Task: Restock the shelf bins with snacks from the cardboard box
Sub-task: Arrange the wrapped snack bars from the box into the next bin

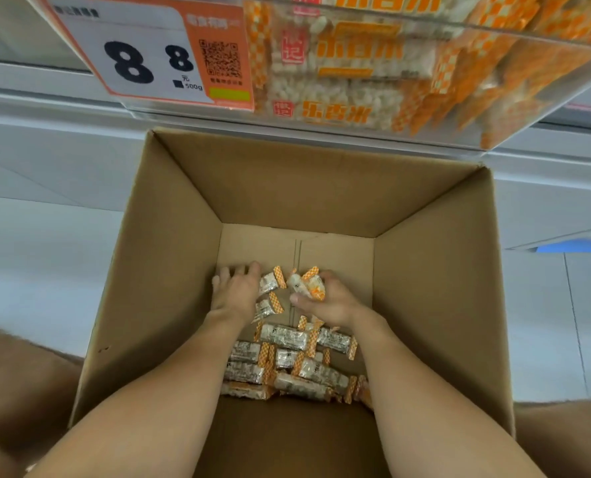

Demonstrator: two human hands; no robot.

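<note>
Shelf bin (452,98) overhead, box (170,270) on floor (28,270): left grip (235,293) flat and wide inside; right grip (332,303) holding snack packets (313,284).

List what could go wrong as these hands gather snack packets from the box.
1. The right hand grips several snack packets with ends sticking out; some may slip when lifted up the deep cardboard box.
2. The shelf bin overhead already looks well filled, so more could spill.
3. The pile by the near wall lies under the forearms, easy to overlook.
</note>
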